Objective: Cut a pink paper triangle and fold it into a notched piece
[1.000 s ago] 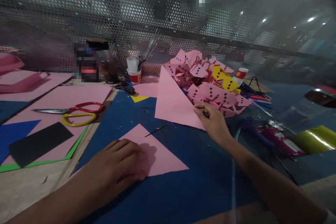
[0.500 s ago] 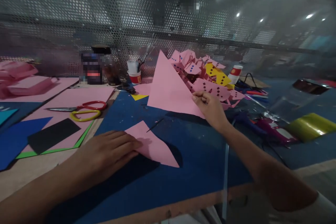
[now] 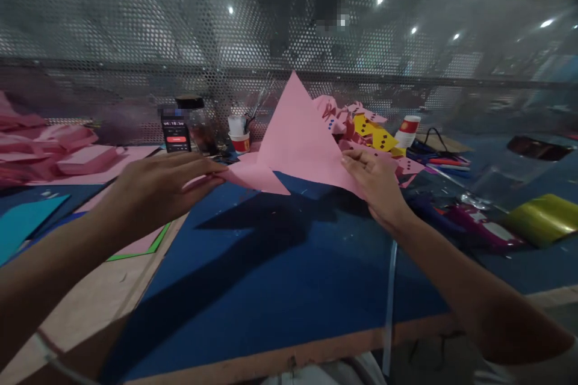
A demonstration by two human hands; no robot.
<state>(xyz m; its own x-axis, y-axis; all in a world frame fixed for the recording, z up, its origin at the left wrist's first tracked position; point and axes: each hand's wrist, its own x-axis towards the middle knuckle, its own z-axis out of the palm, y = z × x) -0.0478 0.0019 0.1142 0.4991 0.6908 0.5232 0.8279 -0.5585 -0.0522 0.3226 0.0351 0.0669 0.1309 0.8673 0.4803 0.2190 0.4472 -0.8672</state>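
My right hand [image 3: 372, 183] pinches the lower right corner of a large pink paper triangle [image 3: 300, 138], held upright above the blue table [image 3: 280, 289]. Between the fingers of my left hand [image 3: 180, 180] is a smaller pink paper piece [image 3: 255, 175], raised off the table and roughly level with the large triangle's lower left corner. The two papers overlap in view; I cannot tell whether they touch. Both cast shadows on the table below. Behind the triangle lies a pile of pink paper shapes [image 3: 332, 109] with dark and blue dots, plus a yellow dotted paper [image 3: 372, 132].
On the left are folded pink papers [image 3: 88, 156] and a turquoise sheet [image 3: 34, 225]. A phone [image 3: 176, 135], a dark-lidded jar [image 3: 201, 126] and paper cups [image 3: 407, 129] stand at the back. Pens [image 3: 447, 163], a clear jar [image 3: 524, 168] and yellow tape [image 3: 544, 219] lie right.
My left hand has lifted the smaller pink paper off the table and brought it up beside the large triangle. The scissors are now hidden behind my left arm. The view has shifted slightly.
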